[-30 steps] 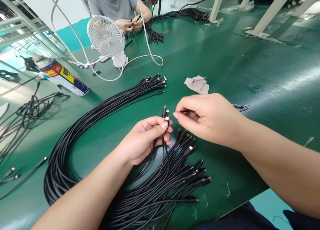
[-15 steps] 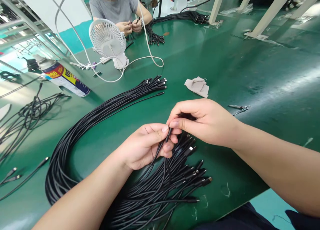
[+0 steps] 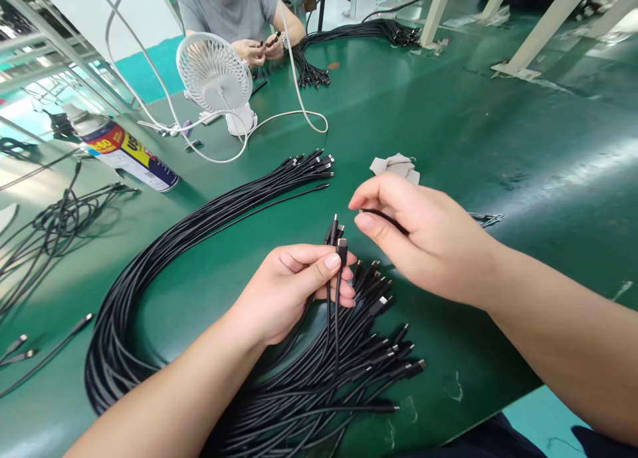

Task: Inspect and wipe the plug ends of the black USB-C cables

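My left hand (image 3: 299, 282) is closed around several black USB cables, their connector ends (image 3: 341, 250) pointing up past the thumb. Apart from it, up and to the right, my right hand (image 3: 423, 238) has its thumb and forefinger close together. A thin, dark, strip-like thing (image 3: 386, 217) shows inside that hand; its kind is unclear. Under both hands a big bundle of black cables (image 3: 149, 265) curves in a U on the green table, with connector ends at the far end and at the near right.
Behind the bundle stand a white fan (image 3: 214, 76) and a spray can (image 3: 129, 152). Tangled cables (image 3: 64, 212) lie at left. A grey cloth (image 3: 396, 167) and metal tweezers (image 3: 488, 219) lie beyond my right hand. Opposite sits a person (image 3: 229, 12) holding something small and dark.
My right hand has moved up and right, away from my left hand, where the two met before. The connector ends in my left hand now show upright.
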### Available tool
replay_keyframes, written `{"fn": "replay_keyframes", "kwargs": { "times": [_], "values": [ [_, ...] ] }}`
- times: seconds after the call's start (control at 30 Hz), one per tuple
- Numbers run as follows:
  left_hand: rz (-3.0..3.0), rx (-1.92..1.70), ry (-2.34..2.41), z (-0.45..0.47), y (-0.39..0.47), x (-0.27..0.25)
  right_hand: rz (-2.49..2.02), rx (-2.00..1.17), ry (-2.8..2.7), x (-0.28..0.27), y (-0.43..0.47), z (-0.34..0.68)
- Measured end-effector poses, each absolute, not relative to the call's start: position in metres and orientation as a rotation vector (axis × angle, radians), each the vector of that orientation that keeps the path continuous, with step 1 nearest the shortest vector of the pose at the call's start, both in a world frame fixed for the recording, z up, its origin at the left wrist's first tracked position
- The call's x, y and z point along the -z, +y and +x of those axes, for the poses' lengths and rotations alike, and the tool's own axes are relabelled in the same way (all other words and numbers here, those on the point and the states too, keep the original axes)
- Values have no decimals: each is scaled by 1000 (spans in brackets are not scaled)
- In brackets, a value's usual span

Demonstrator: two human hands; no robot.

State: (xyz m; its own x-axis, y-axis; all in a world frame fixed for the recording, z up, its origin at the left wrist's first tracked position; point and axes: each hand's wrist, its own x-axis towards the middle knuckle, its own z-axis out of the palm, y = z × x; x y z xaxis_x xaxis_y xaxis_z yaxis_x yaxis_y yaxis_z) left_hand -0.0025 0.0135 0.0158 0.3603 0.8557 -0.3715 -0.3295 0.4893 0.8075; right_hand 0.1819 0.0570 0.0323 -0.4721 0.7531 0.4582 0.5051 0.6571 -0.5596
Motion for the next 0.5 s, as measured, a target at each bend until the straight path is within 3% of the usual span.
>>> {"fn": "replay_keyframes", "kwargs": {
  "times": [0.5],
  "values": [
    [892, -865, 961, -5, 12, -16, -755, 245, -2424, -31, 34, 183]
  ]
}}
